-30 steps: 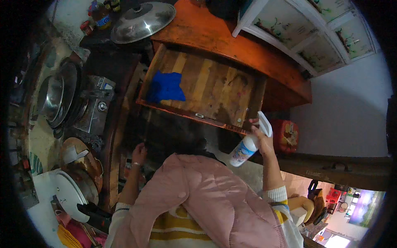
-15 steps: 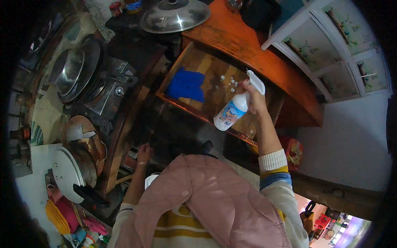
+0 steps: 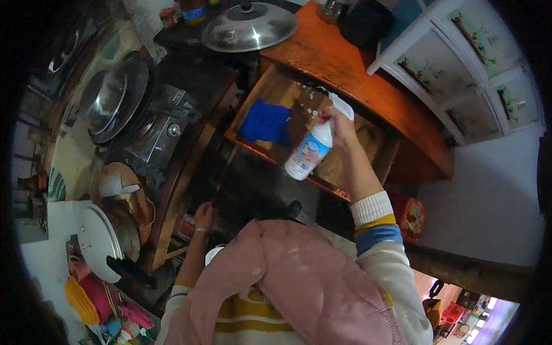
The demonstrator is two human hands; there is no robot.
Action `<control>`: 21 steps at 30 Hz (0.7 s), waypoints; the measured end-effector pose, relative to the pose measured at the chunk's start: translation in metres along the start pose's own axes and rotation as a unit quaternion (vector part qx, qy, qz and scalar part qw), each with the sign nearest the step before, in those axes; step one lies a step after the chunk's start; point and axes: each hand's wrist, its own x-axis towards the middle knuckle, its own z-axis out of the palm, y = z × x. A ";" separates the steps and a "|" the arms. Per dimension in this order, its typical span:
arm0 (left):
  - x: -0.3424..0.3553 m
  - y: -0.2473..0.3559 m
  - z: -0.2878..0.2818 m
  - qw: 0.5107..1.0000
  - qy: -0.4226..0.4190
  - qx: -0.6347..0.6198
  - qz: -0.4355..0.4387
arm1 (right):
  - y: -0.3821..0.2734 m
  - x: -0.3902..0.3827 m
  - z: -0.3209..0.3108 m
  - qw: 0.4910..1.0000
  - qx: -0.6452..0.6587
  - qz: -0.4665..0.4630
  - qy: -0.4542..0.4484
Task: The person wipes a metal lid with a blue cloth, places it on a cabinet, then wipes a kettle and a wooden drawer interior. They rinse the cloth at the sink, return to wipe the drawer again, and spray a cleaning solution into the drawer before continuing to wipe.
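Note:
My right hand [image 3: 339,123] is wrapped round the neck of a white spray bottle [image 3: 309,153] with a blue label. The bottle tilts over an open wooden drawer [image 3: 273,86], its white trigger head toward the drawer's back. White foam spots [image 3: 311,111] lie on the drawer bottom beside the nozzle. A blue cloth [image 3: 265,122] rests at the drawer's left end, apart from the bottle. Low at my left side hangs my left hand [image 3: 206,217], its fingers curled, with nothing visible in them.
The drawer juts from an orange wooden cabinet [image 3: 322,43] that bears a steel pan lid [image 3: 250,29]. To the left are a stove [image 3: 164,129], a wok [image 3: 135,95] and a lidded pot [image 3: 98,241]. A red container [image 3: 413,218] stands at the right.
The spray bottle in my right hand has moved left and slightly toward the back of the drawer. More white foam shows near the drawer's back. My left hand stays low.

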 end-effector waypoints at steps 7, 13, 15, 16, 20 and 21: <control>-0.001 -0.017 -0.010 0.995 0.070 -0.040 -0.059 | -0.025 -0.033 -0.143 0.947 -0.008 0.052 0.318; 0.026 -0.002 0.017 0.999 -0.005 -0.031 -0.018 | -0.018 -0.023 -0.229 0.880 0.136 -0.036 0.454; 0.029 0.013 0.033 0.999 -0.030 -0.013 0.016 | -0.008 -0.015 -0.239 0.890 0.149 -0.060 0.427; 0.029 0.019 0.040 0.999 -0.038 -0.005 0.031 | -0.003 -0.008 -0.240 0.871 0.207 -0.094 0.436; 0.024 0.027 0.055 0.998 -0.013 -0.046 0.041 | 0.010 -0.001 -0.242 0.934 0.267 -0.059 0.230; 0.022 0.025 0.054 0.999 0.003 -0.032 0.038 | 0.010 0.000 -0.241 0.942 0.242 -0.082 0.217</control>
